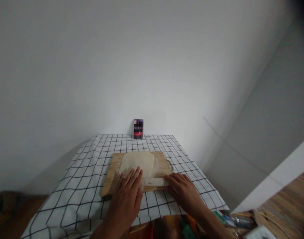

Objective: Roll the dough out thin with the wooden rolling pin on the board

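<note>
A flattened sheet of pale dough (138, 161) lies on a wooden board (163, 162) dusted with flour. Along the board's near edge sits a light-coloured rolling pin (154, 182). My left hand (129, 191) stretches out flat with the fingertips over the near part of the dough; its palm hides the pin's left end. At the other end, the fingers of my right hand (179, 185) curl over the rolling pin and cover its tip.
Beneath the board, a white cloth with black checks (82, 172) covers the table. A small upright object with a blurred front (138, 128) leans by the white wall (152, 66). Low on the right are a plastic bottle (241, 220) and other items. A round rim (170, 164) shows beside the board.
</note>
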The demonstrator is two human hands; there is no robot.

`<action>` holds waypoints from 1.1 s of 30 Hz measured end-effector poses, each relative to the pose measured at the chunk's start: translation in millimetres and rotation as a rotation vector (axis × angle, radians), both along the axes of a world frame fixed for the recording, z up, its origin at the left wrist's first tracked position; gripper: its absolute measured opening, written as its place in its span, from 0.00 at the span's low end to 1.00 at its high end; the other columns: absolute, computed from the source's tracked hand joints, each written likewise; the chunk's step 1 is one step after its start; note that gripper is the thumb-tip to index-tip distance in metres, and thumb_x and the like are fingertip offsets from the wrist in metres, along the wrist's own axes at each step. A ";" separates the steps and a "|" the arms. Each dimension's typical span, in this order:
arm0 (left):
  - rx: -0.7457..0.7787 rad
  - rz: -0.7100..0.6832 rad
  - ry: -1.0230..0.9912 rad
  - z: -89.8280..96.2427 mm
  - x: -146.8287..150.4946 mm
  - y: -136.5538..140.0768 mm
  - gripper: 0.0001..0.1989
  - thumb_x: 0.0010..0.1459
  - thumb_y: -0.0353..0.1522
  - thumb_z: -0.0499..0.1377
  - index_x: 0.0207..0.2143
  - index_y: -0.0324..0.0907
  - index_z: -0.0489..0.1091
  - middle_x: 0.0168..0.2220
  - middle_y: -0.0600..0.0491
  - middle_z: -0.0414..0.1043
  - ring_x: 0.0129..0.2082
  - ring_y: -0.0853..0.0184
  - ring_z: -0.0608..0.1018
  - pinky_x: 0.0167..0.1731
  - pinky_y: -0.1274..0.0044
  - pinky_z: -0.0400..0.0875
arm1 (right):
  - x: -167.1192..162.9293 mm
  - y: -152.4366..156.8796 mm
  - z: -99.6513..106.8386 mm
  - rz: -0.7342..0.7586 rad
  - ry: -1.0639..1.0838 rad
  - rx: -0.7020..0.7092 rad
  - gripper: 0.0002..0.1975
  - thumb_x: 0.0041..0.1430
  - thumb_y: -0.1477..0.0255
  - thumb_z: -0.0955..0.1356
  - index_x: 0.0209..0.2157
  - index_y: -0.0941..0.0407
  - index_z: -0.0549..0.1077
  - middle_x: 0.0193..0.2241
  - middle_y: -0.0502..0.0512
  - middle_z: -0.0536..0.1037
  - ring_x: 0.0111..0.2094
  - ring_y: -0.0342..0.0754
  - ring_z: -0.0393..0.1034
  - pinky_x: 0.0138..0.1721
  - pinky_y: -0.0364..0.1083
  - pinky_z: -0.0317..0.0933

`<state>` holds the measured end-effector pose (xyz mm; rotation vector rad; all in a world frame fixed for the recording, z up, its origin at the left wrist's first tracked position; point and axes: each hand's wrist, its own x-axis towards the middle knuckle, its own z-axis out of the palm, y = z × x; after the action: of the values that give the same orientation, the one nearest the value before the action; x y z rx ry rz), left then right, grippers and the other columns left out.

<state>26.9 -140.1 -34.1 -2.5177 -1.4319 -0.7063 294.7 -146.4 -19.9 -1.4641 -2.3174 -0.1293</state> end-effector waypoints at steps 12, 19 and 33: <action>0.031 0.179 0.020 16.7 14.0 76.1 0.22 0.71 0.40 0.45 0.59 0.45 0.71 0.64 0.48 0.68 0.67 0.49 0.65 0.64 0.48 0.57 | -7.9 127.7 24.6 -0.061 0.011 -0.100 0.24 0.75 0.62 0.54 0.38 0.55 0.77 0.40 0.55 0.77 0.43 0.46 0.71 0.46 0.44 0.60; -0.015 0.256 0.056 28.7 13.6 115.1 0.23 0.70 0.35 0.45 0.61 0.40 0.68 0.61 0.44 0.71 0.64 0.49 0.69 0.60 0.52 0.64 | -24.6 196.8 25.3 -0.107 0.071 -0.193 0.28 0.75 0.57 0.52 0.45 0.55 0.77 0.48 0.59 0.78 0.48 0.49 0.72 0.48 0.45 0.60; 0.002 0.183 0.039 15.0 14.0 116.2 0.24 0.69 0.34 0.43 0.60 0.41 0.68 0.60 0.45 0.73 0.63 0.52 0.71 0.61 0.54 0.64 | -18.2 194.6 17.4 -0.119 0.016 -0.312 0.26 0.74 0.59 0.52 0.47 0.52 0.77 0.50 0.57 0.80 0.52 0.52 0.72 0.51 0.48 0.62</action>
<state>40.9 -23.9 -19.1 -2.3454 -1.6207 -0.6228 276.4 48.2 -2.5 -1.7436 -2.3154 0.2208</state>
